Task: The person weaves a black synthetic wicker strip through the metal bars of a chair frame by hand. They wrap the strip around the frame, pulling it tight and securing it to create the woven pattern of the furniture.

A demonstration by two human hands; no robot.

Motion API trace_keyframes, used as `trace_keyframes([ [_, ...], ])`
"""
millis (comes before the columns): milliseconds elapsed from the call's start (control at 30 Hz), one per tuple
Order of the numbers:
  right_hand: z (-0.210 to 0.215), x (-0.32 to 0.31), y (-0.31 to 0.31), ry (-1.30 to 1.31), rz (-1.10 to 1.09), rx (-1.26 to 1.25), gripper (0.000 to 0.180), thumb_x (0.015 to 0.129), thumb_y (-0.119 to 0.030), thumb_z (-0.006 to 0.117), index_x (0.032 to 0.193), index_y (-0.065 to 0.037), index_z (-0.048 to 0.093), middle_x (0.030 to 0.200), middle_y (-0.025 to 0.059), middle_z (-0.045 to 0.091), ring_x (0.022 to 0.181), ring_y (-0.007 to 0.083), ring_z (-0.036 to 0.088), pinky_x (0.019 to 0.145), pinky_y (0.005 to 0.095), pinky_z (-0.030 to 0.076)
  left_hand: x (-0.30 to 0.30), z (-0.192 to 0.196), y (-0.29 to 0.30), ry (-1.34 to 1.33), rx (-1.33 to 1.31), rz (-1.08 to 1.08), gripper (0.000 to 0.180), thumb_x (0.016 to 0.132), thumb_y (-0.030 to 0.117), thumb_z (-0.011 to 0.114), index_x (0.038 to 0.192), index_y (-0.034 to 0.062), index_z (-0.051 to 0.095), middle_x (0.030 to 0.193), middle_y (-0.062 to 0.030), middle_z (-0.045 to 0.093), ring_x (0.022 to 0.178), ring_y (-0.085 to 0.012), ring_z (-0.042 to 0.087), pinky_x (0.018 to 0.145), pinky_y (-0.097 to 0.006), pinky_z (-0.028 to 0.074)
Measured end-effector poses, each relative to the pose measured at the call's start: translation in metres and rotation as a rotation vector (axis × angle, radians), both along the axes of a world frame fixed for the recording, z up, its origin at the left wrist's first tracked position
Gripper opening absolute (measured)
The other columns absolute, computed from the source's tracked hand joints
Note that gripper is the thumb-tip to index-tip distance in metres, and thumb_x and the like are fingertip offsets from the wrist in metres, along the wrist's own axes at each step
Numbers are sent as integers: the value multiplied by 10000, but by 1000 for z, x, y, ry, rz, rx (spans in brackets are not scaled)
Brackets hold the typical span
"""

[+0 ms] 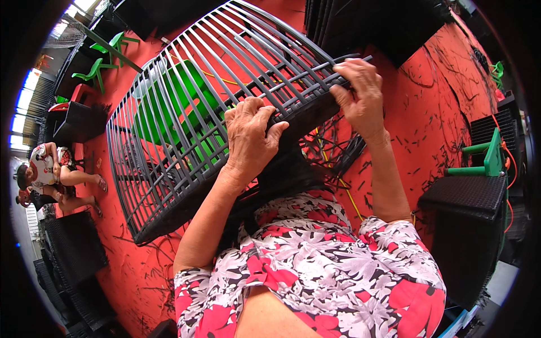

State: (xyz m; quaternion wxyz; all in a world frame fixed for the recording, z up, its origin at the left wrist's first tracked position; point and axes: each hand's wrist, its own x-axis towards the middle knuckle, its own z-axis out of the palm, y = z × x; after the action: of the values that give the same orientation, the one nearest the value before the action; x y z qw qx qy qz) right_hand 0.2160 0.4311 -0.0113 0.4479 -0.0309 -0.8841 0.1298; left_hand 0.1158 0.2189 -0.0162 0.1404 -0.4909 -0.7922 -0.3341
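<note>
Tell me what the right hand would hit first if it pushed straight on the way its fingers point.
Probably the dark woven strands of the grey frame: the right hand already grips its edge, fingers pointing left along it. Depth is unclear.

Two hands hold a big dark wicker frame [186, 118] with many thin bars. The left hand [251, 135] grips its near edge. The right hand [360, 93] pinches a strip on the same edge. A green chair [169, 107] shows behind the frame, on the red floor [428, 96].
</note>
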Motion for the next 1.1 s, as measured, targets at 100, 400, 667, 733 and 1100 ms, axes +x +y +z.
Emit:
trace_keyframes([
  [100, 5, -2, -7, -262, 78, 149, 408, 674, -252, 696, 1031, -83, 594, 1068, 40, 563, 1098, 213, 450, 950, 399, 260, 0, -1, 0, -9, 7, 11, 311, 607, 196, 739, 834, 28, 611, 851, -67, 518, 838, -226, 499, 744, -358, 313],
  [400, 1, -2, -4, -374, 124, 144, 403, 628, -220, 716, 1005, -117, 617, 1056, 33, 553, 1082, 227, 449, 934, 396, 272, 8, 1, -3, 40, -47, 8, 299, 613, 177, 741, 847, 45, 612, 855, -63, 539, 835, -229, 511, 765, -341, 330],
  [667, 3, -2, -33, -253, 138, 166, 426, 611, -234, 720, 1007, -113, 618, 1064, 11, 551, 1062, 216, 446, 910, 374, 292, 9, 4, -40, 107, 82, 155, 446, 559, 253, 753, 921, 51, 588, 907, -54, 527, 885, -229, 479, 808, -384, 299],
  [733, 2, -16, -47, -249, 241, 179, 408, 607, -235, 721, 982, -112, 622, 1010, 12, 552, 996, 206, 474, 880, 378, 309, 5, 0, -50, 78, 38, 165, 428, 542, 254, 755, 890, 60, 597, 893, -53, 524, 887, -233, 476, 798, -386, 299],
  [1100, -12, -17, -73, -253, 458, 291, 274, 727, -110, 630, 992, -41, 626, 909, 119, 591, 893, 284, 534, 833, 408, 399, 22, -16, -62, 247, 117, 206, 216, 531, 255, 632, 608, 72, 546, 790, -87, 491, 851, -275, 486, 773, -432, 346],
])
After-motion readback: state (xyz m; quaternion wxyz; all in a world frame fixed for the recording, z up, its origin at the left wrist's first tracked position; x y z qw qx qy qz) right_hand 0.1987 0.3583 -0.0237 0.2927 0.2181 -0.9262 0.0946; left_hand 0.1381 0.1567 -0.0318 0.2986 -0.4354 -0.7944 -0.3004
